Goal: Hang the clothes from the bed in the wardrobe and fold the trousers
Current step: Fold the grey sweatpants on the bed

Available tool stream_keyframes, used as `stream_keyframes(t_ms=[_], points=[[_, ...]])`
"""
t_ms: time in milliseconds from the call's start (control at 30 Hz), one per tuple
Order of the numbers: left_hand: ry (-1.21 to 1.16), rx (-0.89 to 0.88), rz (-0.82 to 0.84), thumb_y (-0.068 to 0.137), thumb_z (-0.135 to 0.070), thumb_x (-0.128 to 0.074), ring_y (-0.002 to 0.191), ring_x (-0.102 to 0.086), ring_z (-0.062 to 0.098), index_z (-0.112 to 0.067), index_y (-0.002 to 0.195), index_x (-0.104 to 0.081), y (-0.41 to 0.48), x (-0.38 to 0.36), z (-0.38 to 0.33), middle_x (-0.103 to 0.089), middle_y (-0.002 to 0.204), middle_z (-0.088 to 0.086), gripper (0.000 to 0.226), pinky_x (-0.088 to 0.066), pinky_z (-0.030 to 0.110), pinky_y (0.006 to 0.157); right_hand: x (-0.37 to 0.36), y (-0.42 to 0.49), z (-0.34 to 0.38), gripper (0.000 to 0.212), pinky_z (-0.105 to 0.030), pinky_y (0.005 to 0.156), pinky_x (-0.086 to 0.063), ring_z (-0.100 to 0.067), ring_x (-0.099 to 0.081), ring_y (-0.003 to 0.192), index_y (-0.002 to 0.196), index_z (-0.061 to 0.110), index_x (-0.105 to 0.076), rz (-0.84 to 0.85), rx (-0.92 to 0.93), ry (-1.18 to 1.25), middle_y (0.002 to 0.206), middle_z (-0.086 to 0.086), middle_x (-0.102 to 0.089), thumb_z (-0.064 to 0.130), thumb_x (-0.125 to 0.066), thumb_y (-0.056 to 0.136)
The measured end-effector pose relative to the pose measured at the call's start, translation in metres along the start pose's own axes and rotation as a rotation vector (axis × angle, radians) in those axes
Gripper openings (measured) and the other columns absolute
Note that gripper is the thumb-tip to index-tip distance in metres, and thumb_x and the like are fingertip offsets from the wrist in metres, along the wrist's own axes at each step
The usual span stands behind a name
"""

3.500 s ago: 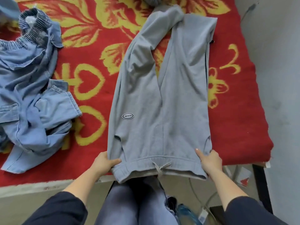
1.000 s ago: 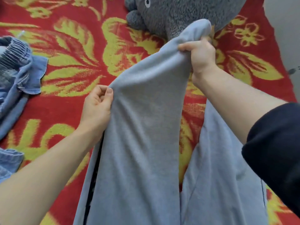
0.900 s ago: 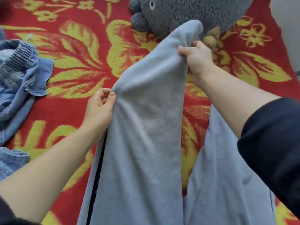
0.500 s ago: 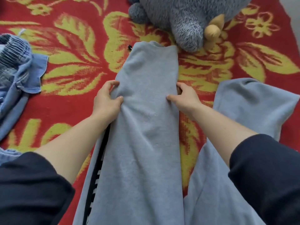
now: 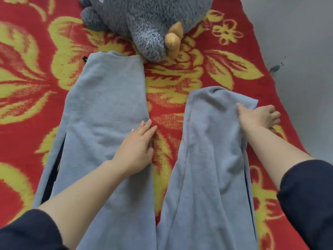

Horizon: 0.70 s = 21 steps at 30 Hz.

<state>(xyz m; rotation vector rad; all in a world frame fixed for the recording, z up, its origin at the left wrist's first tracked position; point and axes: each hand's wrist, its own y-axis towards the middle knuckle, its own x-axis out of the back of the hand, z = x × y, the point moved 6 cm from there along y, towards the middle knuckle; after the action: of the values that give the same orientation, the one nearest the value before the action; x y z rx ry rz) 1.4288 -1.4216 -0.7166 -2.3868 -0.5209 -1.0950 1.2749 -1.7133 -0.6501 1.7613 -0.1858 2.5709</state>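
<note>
Right hand (image 5: 259, 116) has crossed to the crumpled far leg of the trousers (image 5: 207, 150), grip unclear, left hand (image 5: 137, 147) flat on the other, both legs running straight away.

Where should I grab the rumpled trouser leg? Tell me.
Pinch the bunched cuff at its far end, coming from the outer side beside the right hand; the cloth is folded back there, so pulling away from you would likely straighten it.
</note>
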Motion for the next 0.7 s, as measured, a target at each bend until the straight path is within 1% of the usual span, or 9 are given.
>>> stream_keyframes(t_ms=[67,167,267,333,400,467,533,633,700], points=[[-0.110,-0.051,0.002,0.089,-0.012,-0.051,0.147,-0.016,0.017,-0.018,0.148,-0.033,0.010,-0.006,-0.021,-0.029,0.156,0.000,0.063,-0.014,0.034,0.119,-0.011,0.001,-0.009,0.065,-0.044,0.100,-0.042,-0.033,-0.049,0.122,0.124,0.003,-0.054,0.177,-0.066,0.088,0.131,-0.017,-0.054,0.042,-0.072,0.074],[-0.405,0.096,-0.039,0.090,-0.026,-0.059,0.127,-0.046,0.018,-0.017,0.142,-0.045,0.026,-0.017,-0.046,-0.053,0.137,0.002,0.055,-0.033,0.029,0.109,-0.017,-0.008,0.001,0.012,-0.034,0.064,-0.049,-0.022,-0.059,0.076,0.074,0.011,-0.065,0.321,-0.034,0.547,0.079,-0.006,-0.065,0.013,-0.072,0.064],[-0.786,0.337,-0.024,0.085,-0.042,-0.065,0.099,-0.057,0.003,-0.018,0.123,-0.053,0.042,-0.025,-0.062,-0.061,0.118,-0.007,0.046,-0.044,0.023,0.089,-0.014,-0.016,0.016,0.021,-0.033,0.062,-0.046,-0.023,-0.056,0.071,0.073,0.006,-0.064,0.590,-0.028,0.911,0.075,-0.008,-0.060,-0.001,-0.063,0.054],[-1.026,0.411,0.075,0.082,-0.047,-0.068,0.103,-0.060,0.006,-0.017,0.125,-0.057,0.056,-0.028,-0.075,-0.064,0.115,-0.008,0.054,-0.044,0.029,0.098,-0.007,-0.021,0.023,0.045,-0.039,0.072,-0.050,-0.030,-0.059,0.078,0.093,0.005,-0.063,0.810,0.016,1.032,0.089,-0.014,-0.060,-0.004,-0.054,0.050],[-1.183,0.427,0.154,0.080,-0.051,-0.067,0.106,-0.063,0.014,-0.020,0.120,-0.064,0.066,-0.021,-0.090,-0.070,0.112,-0.001,0.050,-0.045,0.033,0.099,0.002,-0.021,0.026,0.050,-0.042,0.077,-0.052,-0.033,-0.060,0.080,0.093,0.008,-0.064,0.940,0.080,1.085,0.092,-0.015,-0.060,-0.008,-0.047,0.049],[-1.275,0.404,0.161,0.081,-0.052,-0.064,0.093,-0.065,0.017,-0.019,0.112,-0.066,0.076,-0.008,-0.103,-0.071,0.100,0.003,0.045,-0.048,0.027,0.086,0.007,-0.014,0.021,0.048,-0.044,0.077,-0.051,-0.034,-0.058,0.079,0.086,0.009,-0.064,0.913,0.096,1.079,0.090,-0.016,-0.057,-0.010,-0.043,0.046],[-1.306,0.370,0.119,0.081,-0.049,-0.066,0.083,-0.064,0.014,-0.017,0.108,-0.067,0.085,0.006,-0.113,-0.067,0.091,0.002,0.041,-0.050,0.023,0.074,0.007,0.001,0.009,0.038,-0.034,0.067,-0.047,-0.030,-0.055,0.075,0.077,0.009,-0.061,0.721,0.117,0.888,0.080,-0.014,-0.057,-0.011,-0.046,0.048],[-1.223,0.405,0.050,0.076,-0.047,-0.072,0.091,-0.068,0.011,-0.021,0.102,-0.072,0.091,0.015,-0.116,-0.075,0.095,-0.006,0.037,-0.051,0.025,0.073,0.008,0.013,-0.018,0.017,-0.027,0.058,-0.042,-0.022,-0.055,0.070,0.073,0.013,-0.062,0.471,0.061,0.535,0.070,-0.003,-0.057,-0.002,-0.057,0.068],[-1.201,0.437,0.052,0.075,-0.044,-0.073,0.096,-0.067,0.015,-0.019,0.100,-0.073,0.091,0.013,-0.117,-0.074,0.097,-0.003,0.036,-0.052,0.028,0.079,-0.002,0.010,-0.027,0.022,-0.030,0.061,-0.046,-0.023,-0.058,0.069,0.089,0.010,-0.064,0.604,-0.084,0.644,0.074,-0.006,-0.060,0.001,-0.056,0.071]])
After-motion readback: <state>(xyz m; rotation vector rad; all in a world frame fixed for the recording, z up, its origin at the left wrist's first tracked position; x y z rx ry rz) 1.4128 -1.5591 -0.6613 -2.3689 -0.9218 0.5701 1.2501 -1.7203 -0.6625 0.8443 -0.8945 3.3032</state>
